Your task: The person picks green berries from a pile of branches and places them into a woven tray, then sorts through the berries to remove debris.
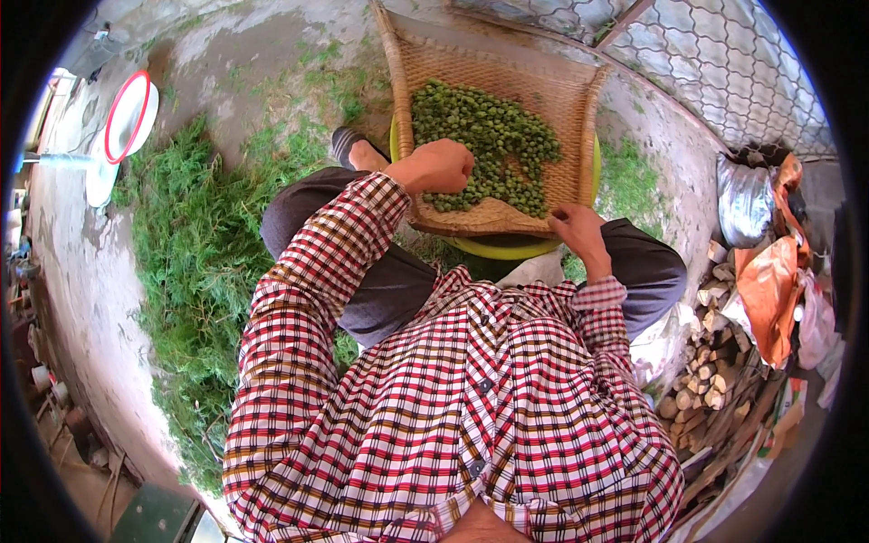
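Note:
A woven winnowing basket [489, 50] with raised side rims lies in front of me, tilted over a yellow-green tub [489, 249]. Heaped in it are many small round green cones or berries [489, 127]; which kind I cannot tell. My left hand [437, 167] is closed in a fist above the near left part of the heap, and anything inside the fingers is hidden. At the near right corner, my right hand [579, 233] has its fingers closed on the basket's edge.
Cut green conifer branches [208, 271] cover the ground at my left. Beyond them stands a white basin with a red rim [131, 118]. Chopped firewood [711, 376], an orange bag [769, 290] and a silvery sack [747, 199] lie at the right, below a wire mesh fence [724, 68].

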The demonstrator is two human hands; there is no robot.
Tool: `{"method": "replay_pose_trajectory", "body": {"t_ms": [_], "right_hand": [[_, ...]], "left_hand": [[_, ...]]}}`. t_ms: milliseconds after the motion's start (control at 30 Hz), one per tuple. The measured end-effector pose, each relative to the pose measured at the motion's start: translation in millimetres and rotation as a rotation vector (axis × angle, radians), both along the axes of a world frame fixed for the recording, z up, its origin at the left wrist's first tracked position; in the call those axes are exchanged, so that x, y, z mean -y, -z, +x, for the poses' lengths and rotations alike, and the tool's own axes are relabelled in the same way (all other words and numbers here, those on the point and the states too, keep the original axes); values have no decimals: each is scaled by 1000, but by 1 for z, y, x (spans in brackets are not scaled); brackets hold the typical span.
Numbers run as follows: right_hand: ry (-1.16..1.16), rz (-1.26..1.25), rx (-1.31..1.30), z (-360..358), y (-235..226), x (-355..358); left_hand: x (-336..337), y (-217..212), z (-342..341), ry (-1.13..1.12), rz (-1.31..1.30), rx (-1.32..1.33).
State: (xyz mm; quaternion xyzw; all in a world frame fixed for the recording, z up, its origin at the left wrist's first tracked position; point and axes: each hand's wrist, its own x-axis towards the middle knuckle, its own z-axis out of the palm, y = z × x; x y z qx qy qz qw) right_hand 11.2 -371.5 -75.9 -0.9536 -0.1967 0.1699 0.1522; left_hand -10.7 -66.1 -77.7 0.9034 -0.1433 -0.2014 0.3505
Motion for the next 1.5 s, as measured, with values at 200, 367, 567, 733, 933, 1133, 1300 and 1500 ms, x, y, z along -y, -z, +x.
{"method": "replay_pose_trajectory", "body": {"t_ms": [200, 367, 567, 733, 933, 1133, 1300, 1500], "right_hand": [[-119, 58, -100, 28, 51, -44], [-142, 167, -167, 25, 53, -82], [-312, 196, -261, 9, 58, -116], [-360, 128, -210, 5, 70, -124], [-268, 267, -179, 12, 73, -111], [239, 635, -765, 14, 32, -104], [284, 949, -938, 16, 19, -105], [248, 1004, -908, 11, 2, -111]], "left_hand": [[-9, -22, 5, -152, -258, 86], [-19, -35, 7, -348, -435, 129], [-19, -37, 8, -396, -506, 108], [-17, -34, 10, -363, -486, 78], [-19, -38, 9, -351, -433, 54], [-12, -21, 12, -293, -381, -3], [0, -1, 8, -194, -379, 34], [0, -13, 0, -274, -649, -420]]}}
